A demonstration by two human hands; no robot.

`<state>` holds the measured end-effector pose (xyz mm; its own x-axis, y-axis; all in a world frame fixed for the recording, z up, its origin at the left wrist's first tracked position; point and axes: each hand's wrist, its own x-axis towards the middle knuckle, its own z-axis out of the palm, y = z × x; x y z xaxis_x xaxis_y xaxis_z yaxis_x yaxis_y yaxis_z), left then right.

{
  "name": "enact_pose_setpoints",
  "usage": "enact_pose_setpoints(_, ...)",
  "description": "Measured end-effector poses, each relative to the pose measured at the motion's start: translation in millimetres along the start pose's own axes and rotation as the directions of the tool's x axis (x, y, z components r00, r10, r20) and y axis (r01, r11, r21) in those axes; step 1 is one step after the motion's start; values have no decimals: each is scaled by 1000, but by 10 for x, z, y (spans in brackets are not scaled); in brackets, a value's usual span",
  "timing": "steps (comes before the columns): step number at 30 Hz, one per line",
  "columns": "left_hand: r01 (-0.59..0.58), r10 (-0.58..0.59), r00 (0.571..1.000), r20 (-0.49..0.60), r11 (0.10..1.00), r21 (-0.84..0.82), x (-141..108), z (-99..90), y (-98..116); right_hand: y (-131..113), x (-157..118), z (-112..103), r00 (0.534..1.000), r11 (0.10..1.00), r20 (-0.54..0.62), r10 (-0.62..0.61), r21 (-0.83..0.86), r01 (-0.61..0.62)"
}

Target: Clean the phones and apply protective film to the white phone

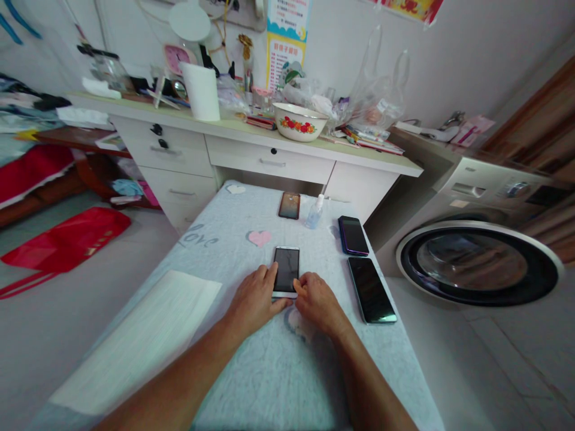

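Note:
A white-framed smartphone [286,270] lies screen up on the cloth-covered table, its dark screen facing me. My left hand [254,302] is closed on its lower left side, fingers along the edge and thumb by the bottom. At the lower right corner, my right hand [318,302] has its fingers curled against the phone. Whether something small is pinched there, I cannot tell. Two more phones lie to the right: a black one [353,236] and a larger one [371,291] nearer me. Farther back are a brownish phone [289,205] and a clear spray bottle [315,212], standing upright.
A white paper or cloth sheet [144,341] covers the table's left part. Beyond stands a white desk [269,161] bearing a flowered enamel bowl [300,123], a paper roll [200,93] and plastic bags. A washing machine [476,197] is at right, a red bag [67,239] on the floor at left.

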<state>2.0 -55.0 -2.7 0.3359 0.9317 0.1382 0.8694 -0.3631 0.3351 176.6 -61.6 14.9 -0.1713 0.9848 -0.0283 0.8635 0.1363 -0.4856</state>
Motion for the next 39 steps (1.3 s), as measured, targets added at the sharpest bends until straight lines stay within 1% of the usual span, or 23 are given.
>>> enact_pose_setpoints(6,5,-4,1000,-18,1000,26,-8,21,21,-34,12,5,993,992,2,118,40,-118)
enact_pose_setpoints(11,10,-9,999,-44,1000,27,-18,45,15,-19,46,18,987,986,33,154,57,-156)
enact_pose_setpoints(17,19,-18,998,-54,1000,19,-11,70,2,-7,54,33,985,982,44,167,79,-170)
enact_pose_setpoints(21,26,-25,998,-63,999,24,-11,66,12,-13,69,37,986,986,41,160,43,-162)
enact_pose_setpoints(25,35,-34,998,-60,999,24,-7,56,16,-33,76,42,978,980,59,201,-9,-201)
enact_pose_setpoints(28,50,-49,998,-43,999,20,1,40,18,-54,63,29,973,975,67,220,3,-221)
enact_pose_setpoints(33,67,-67,997,-25,998,18,-2,38,24,-70,55,-20,975,976,76,211,31,-214)
enact_pose_setpoints(36,59,-59,998,-27,998,18,-14,43,29,-71,61,-42,974,979,107,200,19,-203)
enact_pose_setpoints(39,46,-45,999,-24,998,33,-22,39,37,-76,62,-51,976,982,112,186,18,-189)
